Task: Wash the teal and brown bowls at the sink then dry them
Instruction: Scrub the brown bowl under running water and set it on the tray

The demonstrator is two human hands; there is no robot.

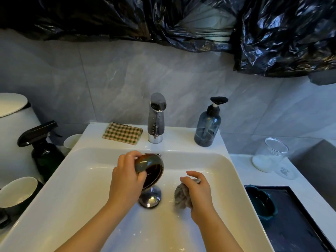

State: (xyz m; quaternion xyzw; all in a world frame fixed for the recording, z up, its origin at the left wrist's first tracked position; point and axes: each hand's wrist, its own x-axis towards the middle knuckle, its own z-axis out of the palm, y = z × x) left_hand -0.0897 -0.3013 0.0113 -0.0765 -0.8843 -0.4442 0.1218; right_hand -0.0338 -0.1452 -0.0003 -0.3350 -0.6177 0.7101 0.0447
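Over the white sink point(72, 188), the brown bowl point(151, 170) is gripped, tilted, by the left hand point(127, 181); a grey cloth point(181, 197) is clutched by the right hand point(199, 193). The teal bowl point(261, 202) is set on the tray point(294, 224).

Bare hands, the left point(125, 180), the right point(199, 190), bare wrists, forearms uncovered throughout

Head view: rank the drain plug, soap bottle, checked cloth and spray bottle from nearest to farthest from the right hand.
From the right hand, gripping a grey rag:
1. Drain plug, just left of it, in the sink.
2. Soap bottle, ahead on the back ledge.
3. Checked cloth, back ledge, farther left.
4. Spray bottle, off the sink, far left.
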